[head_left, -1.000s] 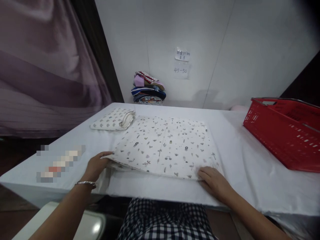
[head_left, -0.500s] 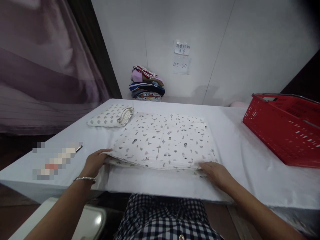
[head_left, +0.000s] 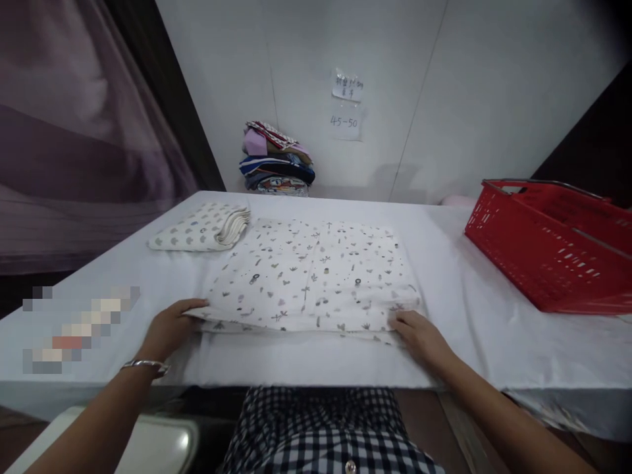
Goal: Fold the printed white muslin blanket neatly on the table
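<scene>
The left hand (head_left: pixel 170 329) pinches the near-left corner of a white, rectangular printed cloth (head_left: pixel 316 276) on the white-draped table (head_left: pixel 444 263); the right hand (head_left: pixel 422 337) curls at the near-right edge, grip unclear. Right stands a red plastic basket (head_left: pixel 523 253).

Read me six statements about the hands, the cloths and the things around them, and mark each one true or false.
1. The left hand holds the wide cloth at its near left corner. True.
2. The right hand is apart from the wide cloth. False: it touches the near right part.
3. The lower wall sign reads 45-50. True.
4. The red basket stands left of the wide cloth. False: it stands to the right.
5. The bracelet is on the right wrist. False: it is on the left.
6. The thick folded cloth lies on the table. True.
</scene>
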The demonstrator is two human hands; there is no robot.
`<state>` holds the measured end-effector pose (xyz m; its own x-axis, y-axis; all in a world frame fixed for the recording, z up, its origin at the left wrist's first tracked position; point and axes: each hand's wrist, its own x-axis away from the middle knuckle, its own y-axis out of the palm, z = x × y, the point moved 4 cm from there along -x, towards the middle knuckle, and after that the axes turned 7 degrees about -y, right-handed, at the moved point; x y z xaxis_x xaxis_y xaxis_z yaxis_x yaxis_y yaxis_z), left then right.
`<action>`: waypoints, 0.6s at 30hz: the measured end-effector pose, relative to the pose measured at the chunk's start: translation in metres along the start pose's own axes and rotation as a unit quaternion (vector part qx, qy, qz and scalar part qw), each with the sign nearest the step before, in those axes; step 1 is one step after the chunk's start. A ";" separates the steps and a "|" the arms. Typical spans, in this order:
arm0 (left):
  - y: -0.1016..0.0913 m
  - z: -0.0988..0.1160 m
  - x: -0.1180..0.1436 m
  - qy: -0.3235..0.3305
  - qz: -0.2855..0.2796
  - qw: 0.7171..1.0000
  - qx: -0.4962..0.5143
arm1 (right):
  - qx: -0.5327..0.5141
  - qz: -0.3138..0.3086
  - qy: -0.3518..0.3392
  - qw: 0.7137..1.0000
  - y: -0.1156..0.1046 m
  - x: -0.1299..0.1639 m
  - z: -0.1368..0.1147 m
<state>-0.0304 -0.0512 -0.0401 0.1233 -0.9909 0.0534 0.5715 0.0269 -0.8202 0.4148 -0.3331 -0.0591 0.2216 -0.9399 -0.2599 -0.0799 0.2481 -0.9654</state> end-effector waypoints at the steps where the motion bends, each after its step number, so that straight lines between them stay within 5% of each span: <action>1: 0.002 -0.003 0.000 -0.004 -0.017 1.000 0.004 | 0.002 -0.002 0.006 1.000 0.000 0.001 -0.001; 13: 0.004 -0.007 0.005 0.092 -0.008 0.986 -0.141 | -0.042 -0.007 -0.042 0.998 -0.013 0.016 -0.013; 18: -0.006 -0.004 0.012 0.128 -0.003 0.988 -0.085 | -0.026 0.009 -0.057 0.998 -0.001 0.035 0.000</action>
<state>-0.0354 -0.0639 -0.0363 -0.1013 -0.9925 -0.0691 0.4242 0.0197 -0.9054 0.4221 -0.3659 -0.0673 0.3294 -0.9013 -0.2813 -0.1352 0.2499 -0.9588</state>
